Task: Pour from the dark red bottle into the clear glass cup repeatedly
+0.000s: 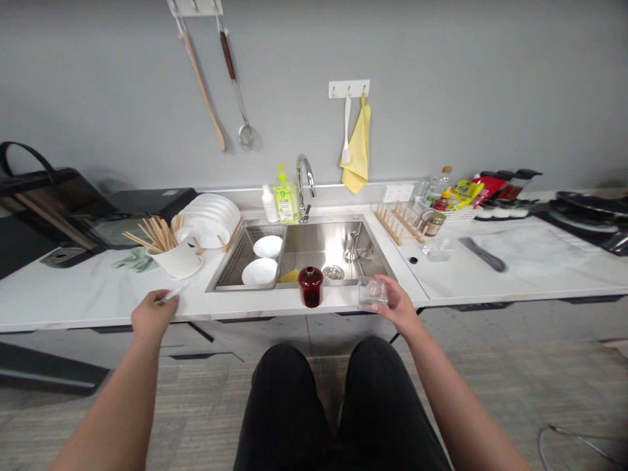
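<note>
My left hand (154, 315) is closed over the counter at the left, gripping a slim whitish stick-like thing (175, 291) whose kind I cannot make out. On the front right, my right hand (398, 305) grasps a small clear glass (369, 292), fingers around its right side. Between the hands, a dark red glass bottle (311, 288) with a narrow neck stands upright on the counter's front strip, touched by neither hand. Just beyond my left hand is a white pot (179, 261) of wooden chopsticks.
Behind the bottle lies the steel sink (318, 239), with white bowls (260, 271) in its left rack. White plates (209, 219) stand left of it. Soap bottles (286, 201) and the faucet (305, 186) are at the back. A wooden rack (400, 222) and grey cloth (483, 254) lie right.
</note>
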`<state>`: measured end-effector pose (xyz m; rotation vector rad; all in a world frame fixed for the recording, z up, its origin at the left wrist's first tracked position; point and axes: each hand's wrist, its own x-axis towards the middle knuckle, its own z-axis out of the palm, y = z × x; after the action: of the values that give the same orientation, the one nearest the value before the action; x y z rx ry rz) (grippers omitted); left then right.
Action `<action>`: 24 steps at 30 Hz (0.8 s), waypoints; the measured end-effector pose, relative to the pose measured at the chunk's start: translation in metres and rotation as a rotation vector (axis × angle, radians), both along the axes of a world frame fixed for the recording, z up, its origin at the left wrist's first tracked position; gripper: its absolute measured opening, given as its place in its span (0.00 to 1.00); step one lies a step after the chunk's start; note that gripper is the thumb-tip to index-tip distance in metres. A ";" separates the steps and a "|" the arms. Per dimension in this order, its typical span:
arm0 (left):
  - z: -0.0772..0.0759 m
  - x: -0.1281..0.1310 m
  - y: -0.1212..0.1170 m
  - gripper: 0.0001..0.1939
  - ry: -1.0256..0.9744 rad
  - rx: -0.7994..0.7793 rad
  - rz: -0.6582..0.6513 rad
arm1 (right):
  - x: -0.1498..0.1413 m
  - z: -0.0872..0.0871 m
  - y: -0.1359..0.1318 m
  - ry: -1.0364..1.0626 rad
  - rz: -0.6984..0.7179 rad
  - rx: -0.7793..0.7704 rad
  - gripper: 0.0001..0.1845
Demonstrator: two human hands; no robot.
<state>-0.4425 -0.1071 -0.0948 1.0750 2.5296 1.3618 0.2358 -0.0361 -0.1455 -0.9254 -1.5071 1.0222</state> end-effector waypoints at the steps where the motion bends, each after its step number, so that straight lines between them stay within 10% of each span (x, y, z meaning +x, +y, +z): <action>1: 0.001 0.004 0.000 0.18 0.000 0.003 0.006 | 0.000 0.000 0.000 0.001 0.000 0.003 0.48; 16: 0.001 0.007 -0.002 0.20 -0.045 -0.076 -0.034 | 0.000 -0.001 -0.001 0.014 0.003 -0.009 0.48; 24: 0.013 0.064 -0.004 0.25 0.421 0.417 -0.169 | -0.008 0.027 -0.012 0.037 0.066 -0.017 0.47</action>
<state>-0.3781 -0.1110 -0.0814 1.7740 2.3789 1.8252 0.2283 -0.0477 -0.1182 -0.8687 -1.5084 1.0951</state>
